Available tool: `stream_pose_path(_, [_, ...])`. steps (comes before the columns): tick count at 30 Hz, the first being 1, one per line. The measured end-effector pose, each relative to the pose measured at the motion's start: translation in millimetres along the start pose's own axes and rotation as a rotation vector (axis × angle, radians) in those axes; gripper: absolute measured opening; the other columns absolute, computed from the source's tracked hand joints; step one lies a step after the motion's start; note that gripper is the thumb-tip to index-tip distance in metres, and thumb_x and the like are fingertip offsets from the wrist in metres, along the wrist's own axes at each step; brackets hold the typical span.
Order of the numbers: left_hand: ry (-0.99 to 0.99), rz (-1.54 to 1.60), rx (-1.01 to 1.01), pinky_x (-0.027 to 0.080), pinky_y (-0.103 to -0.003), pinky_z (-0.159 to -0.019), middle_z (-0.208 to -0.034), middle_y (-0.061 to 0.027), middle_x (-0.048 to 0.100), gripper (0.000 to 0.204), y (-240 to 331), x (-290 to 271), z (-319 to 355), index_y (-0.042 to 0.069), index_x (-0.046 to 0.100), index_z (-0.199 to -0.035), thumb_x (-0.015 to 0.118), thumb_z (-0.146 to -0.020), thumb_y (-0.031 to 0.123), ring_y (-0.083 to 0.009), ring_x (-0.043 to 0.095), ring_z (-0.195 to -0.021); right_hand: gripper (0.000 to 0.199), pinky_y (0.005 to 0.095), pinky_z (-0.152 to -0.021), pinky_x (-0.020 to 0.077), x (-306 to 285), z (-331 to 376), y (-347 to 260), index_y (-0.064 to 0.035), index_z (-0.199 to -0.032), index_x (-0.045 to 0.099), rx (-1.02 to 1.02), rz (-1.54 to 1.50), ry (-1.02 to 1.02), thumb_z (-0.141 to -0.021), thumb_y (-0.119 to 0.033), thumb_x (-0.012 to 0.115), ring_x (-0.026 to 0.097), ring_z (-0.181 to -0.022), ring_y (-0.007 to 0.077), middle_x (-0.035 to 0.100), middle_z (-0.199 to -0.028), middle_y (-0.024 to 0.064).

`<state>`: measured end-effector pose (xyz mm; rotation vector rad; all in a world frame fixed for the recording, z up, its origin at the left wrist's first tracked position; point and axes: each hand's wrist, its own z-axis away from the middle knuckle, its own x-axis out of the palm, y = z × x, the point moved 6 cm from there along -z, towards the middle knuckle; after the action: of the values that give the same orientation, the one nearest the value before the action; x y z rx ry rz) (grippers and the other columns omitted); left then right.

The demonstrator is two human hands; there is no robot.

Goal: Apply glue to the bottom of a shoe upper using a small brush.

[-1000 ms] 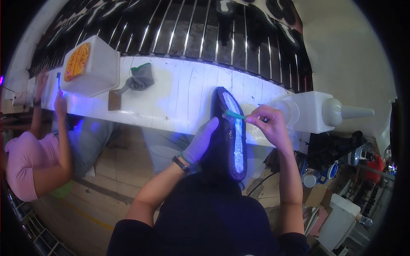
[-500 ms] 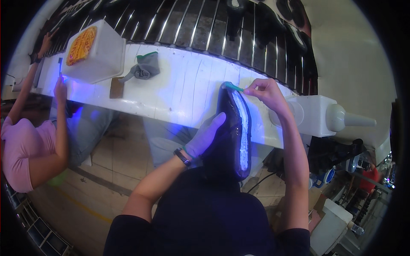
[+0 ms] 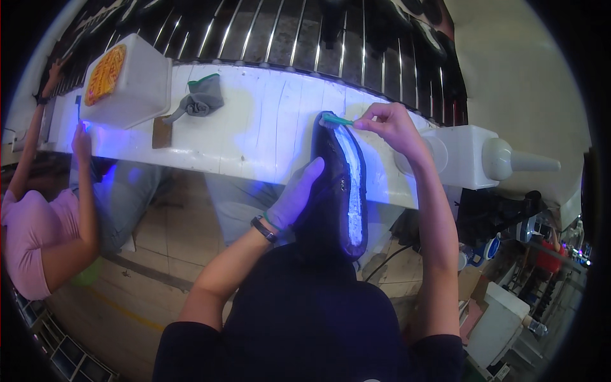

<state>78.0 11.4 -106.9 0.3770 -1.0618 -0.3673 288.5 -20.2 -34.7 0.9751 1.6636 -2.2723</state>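
Note:
A black boot (image 3: 328, 169) is tilted with its sole edge toward me, the toe pointing away over the bench. Down the middle of the sole runs a strip that glows bluish white. My left hand (image 3: 296, 197), in a thin glove with a green cuff, grips the boot from its left side; the thumb shows and the other fingers are hidden behind it. Between the thumb and fingers of my right hand (image 3: 385, 124) is a small green brush (image 3: 340, 121), its head resting on the toe end of the sole.
A white bench (image 3: 254, 127) lit violet-blue lies under the boot's toe, with a roller conveyor (image 3: 286, 38) behind. On it are a white box (image 3: 137, 83), a crumpled grey glove (image 3: 202, 99) and a white bottle (image 3: 471, 159). At left a co-worker's hand (image 3: 81, 143) holds a similar brush.
The boot has turned so that more of its sole faces up. The brush head has shifted slightly across the toe. The whole view has also moved a little.

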Motion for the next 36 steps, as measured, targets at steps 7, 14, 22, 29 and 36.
stream_pose_path(7, [-0.018,-0.089,0.020,0.052,-0.034,-0.091,-0.117,-0.0130,0.062,0.059,-8,-17,-5,0.000,0.048,-0.133,0.048,-0.098,0.047,-0.0197,0.064,-0.100,0.019,0.0255,-0.055,0.0344,-2,40,-22,-0.0047,-0.079,0.073,0.038,-0.005,-0.163,-0.077,-0.022,0.079,0.048,-0.060,0.0080,0.061,-0.065,0.0021])
stream_pose_path(14, [-0.015,-0.017,0.059,0.045,-0.029,-0.095,-0.115,-0.0057,0.061,0.048,-12,-15,-8,-0.001,0.055,-0.125,0.048,-0.100,0.040,-0.0116,0.056,-0.103,0.011,0.0269,-0.066,0.0471,9,101,-52,-0.0034,-0.080,0.073,0.033,-0.172,-0.295,-0.077,-0.012,0.079,0.063,-0.073,0.0123,0.068,-0.075,0.0050])
stream_pose_path(22, [-0.001,-0.091,0.062,0.045,-0.028,-0.094,-0.115,-0.0055,0.060,0.046,-4,-11,-5,-0.001,0.057,-0.123,0.048,-0.100,0.039,-0.0107,0.055,-0.102,0.014,0.0261,-0.063,0.0432,0,81,-36,-0.0014,-0.082,0.073,0.105,-0.078,0.034,-0.078,-0.014,0.078,0.056,-0.068,0.0111,0.063,-0.072,0.0033])
stream_pose_path(29, [-0.005,-0.015,-0.013,0.047,-0.030,-0.094,-0.113,-0.0054,0.061,0.046,-6,-10,-2,0.000,0.056,-0.122,0.051,-0.099,0.039,-0.0116,0.056,-0.104,0.013,0.0274,-0.064,0.0484,10,134,-70,-0.0034,-0.079,0.074,0.012,-0.257,-0.288,-0.076,-0.014,0.080,0.064,-0.072,0.0128,0.068,-0.076,0.0060])
stream_pose_path(36, [0.000,0.112,-0.059,0.049,-0.033,-0.094,-0.116,-0.0102,0.062,0.047,-7,-2,0,-0.001,0.053,-0.126,0.048,-0.100,0.037,-0.0177,0.062,-0.104,0.029,0.0295,-0.057,0.0429,-3,29,19,-0.0019,-0.078,0.072,0.090,0.045,0.278,-0.082,-0.030,0.074,0.056,-0.059,0.0111,0.064,-0.062,0.0068])
